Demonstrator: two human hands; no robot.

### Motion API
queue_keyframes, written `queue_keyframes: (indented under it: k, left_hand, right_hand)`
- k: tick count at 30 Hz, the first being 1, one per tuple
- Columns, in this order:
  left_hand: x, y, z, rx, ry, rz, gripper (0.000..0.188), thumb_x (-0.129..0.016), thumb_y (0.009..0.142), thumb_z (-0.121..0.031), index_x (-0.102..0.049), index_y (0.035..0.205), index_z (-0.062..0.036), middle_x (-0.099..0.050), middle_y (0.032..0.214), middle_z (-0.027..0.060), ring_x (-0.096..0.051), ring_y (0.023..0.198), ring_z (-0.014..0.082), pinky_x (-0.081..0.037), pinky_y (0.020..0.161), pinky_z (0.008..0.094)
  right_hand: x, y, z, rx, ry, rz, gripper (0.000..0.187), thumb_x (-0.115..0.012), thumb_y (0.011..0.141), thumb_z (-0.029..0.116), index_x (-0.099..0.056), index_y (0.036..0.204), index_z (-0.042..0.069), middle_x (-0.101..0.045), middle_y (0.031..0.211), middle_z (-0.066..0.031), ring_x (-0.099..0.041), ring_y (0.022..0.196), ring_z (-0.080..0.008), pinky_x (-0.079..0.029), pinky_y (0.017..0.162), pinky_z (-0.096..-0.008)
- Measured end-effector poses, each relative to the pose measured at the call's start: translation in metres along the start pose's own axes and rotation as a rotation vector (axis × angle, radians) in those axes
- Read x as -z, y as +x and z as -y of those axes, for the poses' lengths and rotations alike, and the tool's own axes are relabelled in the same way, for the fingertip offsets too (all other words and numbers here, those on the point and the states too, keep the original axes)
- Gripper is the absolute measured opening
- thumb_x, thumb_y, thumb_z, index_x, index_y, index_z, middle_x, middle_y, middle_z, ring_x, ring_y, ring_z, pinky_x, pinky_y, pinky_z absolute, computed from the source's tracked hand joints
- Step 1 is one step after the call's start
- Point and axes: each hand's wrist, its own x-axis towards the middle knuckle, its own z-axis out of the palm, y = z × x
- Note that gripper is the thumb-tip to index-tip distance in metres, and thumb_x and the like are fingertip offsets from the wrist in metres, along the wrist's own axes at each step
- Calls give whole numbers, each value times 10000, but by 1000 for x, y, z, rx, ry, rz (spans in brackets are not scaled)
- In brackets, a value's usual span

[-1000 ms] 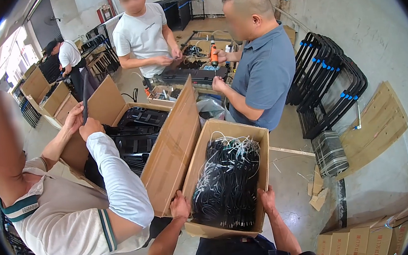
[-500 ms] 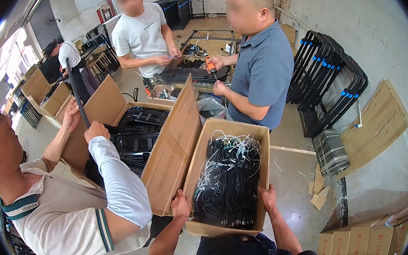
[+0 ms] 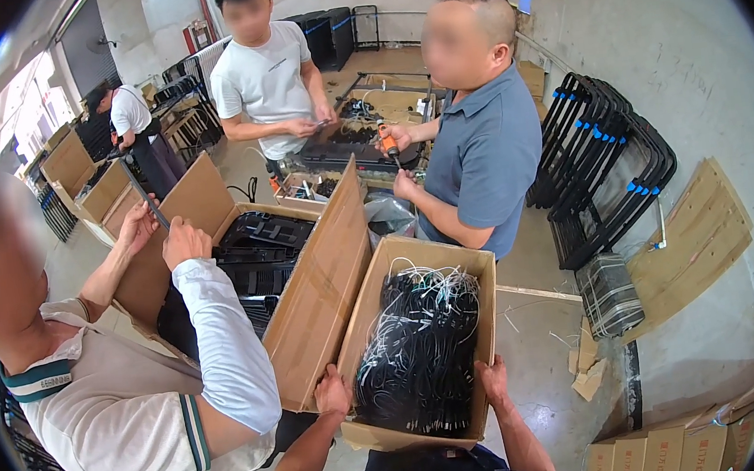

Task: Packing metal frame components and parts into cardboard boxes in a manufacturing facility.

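Note:
An open cardboard box (image 3: 405, 437) is in front of me, packed with black cables (image 3: 421, 358) that have white wire ends tangled on top. My left hand (image 3: 332, 391) grips the box's left side near the front corner. On the opposite side, my right hand (image 3: 493, 380) is closed on the wall, fingers partly hidden. The box's left side is right beside the flap of a larger carton (image 3: 316, 305) holding black plastic parts (image 3: 260, 247).
At left a person in a light polo (image 3: 121, 405) handles a dark strip over the larger carton. Across stand a person in white (image 3: 267, 83) and one in a grey-blue shirt (image 3: 490, 134) with an orange screwdriver (image 3: 389, 143). Black frames (image 3: 597, 160) lean against the right wall.
The box and my hands sit slightly lower in view, with my grip unchanged. The person at left has lowered the dark strip and turned their head.

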Motion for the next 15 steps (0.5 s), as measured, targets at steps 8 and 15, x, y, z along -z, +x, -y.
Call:
queue_keyframes:
  k: [8, 15]
  left_hand:
    - [-3, 3, 1, 3, -13, -10, 286, -632, 944, -232, -495, 1098, -34, -715, 977, 270, -706, 895, 482, -557, 800, 596]
    - [-1, 2, -1, 9, -12, 1, 302, -637, 942, -232, -485, 1110, -33, -714, 978, 272, -704, 898, 483, -550, 809, 600]
  right_hand:
    - [-1, 2, -2, 5, 19, 8, 538, -738, 836, 251, -610, 1264, -50, -747, 953, -188, -726, 891, -294, -550, 809, -408]
    - [-1, -2, 7, -26, 40, -4, 525, -737, 833, 251, -613, 1253, -39, -732, 876, -138, -701, 787, -226, -551, 742, -371]
